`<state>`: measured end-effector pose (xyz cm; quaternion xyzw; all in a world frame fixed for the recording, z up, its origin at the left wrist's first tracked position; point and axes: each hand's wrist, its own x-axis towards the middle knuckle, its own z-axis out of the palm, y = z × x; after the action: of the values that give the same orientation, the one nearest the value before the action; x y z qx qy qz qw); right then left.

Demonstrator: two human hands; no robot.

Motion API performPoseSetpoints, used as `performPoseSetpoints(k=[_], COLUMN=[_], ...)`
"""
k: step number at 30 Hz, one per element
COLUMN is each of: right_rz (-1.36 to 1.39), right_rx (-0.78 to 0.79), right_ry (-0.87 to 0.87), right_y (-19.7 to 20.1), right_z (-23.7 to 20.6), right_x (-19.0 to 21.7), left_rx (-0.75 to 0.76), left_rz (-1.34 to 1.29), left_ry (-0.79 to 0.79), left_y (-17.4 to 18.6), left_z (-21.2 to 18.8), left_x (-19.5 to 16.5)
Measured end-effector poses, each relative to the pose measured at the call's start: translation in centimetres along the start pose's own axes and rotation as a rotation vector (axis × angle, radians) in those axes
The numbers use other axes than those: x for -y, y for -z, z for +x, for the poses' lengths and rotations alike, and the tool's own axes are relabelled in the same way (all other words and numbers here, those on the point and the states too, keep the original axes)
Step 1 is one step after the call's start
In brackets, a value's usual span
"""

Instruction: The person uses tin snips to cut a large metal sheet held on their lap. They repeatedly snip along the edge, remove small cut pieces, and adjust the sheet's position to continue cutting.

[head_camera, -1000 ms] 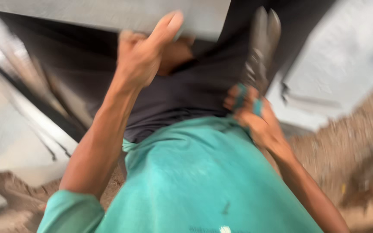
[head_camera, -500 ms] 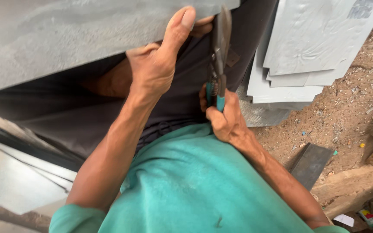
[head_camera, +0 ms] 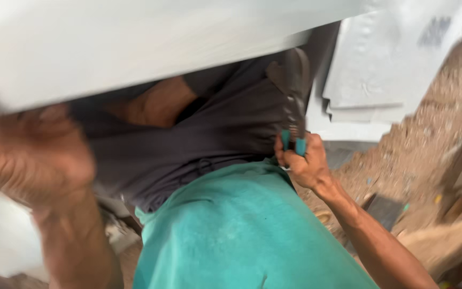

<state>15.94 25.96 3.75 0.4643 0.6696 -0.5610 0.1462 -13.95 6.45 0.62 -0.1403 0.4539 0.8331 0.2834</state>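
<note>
The big grey metal sheet [head_camera: 151,48] fills the top of my view, held up over my lap, its lower edge running from the left down toward the upper right. To cut it well I judge I must keep that edge steady and level, feed the snips straight along the line, and take short bites so the sheet does not buckle or bind the blades. A stack of more cut sheets [head_camera: 380,75] lies beyond on the right, over gritty dirt ground [head_camera: 429,128].

My left hand [head_camera: 30,155] is close to the camera and badly blurred, down at the sheet's left lower edge. It seems to bear against the metal, but I cannot tell whether the fingers are wrapped round the edge or merely pressing it.

My right hand [head_camera: 305,163] sits lower, near my teal shirt [head_camera: 241,235], fist clamped round the teal-handled tin snips [head_camera: 294,107]. The handles look squeezed nearly together. The blades point up toward the sheet's edge at the right; blur hides whether they bite the metal or stand just short of it.
</note>
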Motion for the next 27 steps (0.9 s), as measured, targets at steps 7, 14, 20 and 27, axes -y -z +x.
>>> performPoseSetpoints(k=[7, 14, 20, 27], right_rz=[-0.229, -0.471, -0.772, -1.021], right_rx=[0.290, 0.426, 0.433, 0.450], right_ry=[-0.005, 0.148, -0.043, -0.173], right_y=[2.7, 4.0, 5.5, 7.6], right_z=[1.3, 4.5, 5.8, 7.6], right_x=[3.9, 8.3, 11.2, 10.8], left_rx=[0.381, 0.458, 0.389, 0.336], left_rz=[0.213, 0.296, 0.389, 0.503], left_ry=[-0.031, 0.061, 0.160, 0.044], left_y=[-3.1, -3.1, -2.8, -4.4], left_z=[0.3, 0.0, 0.1, 0.0], left_x=[5.7, 4.6, 5.0, 4.6])
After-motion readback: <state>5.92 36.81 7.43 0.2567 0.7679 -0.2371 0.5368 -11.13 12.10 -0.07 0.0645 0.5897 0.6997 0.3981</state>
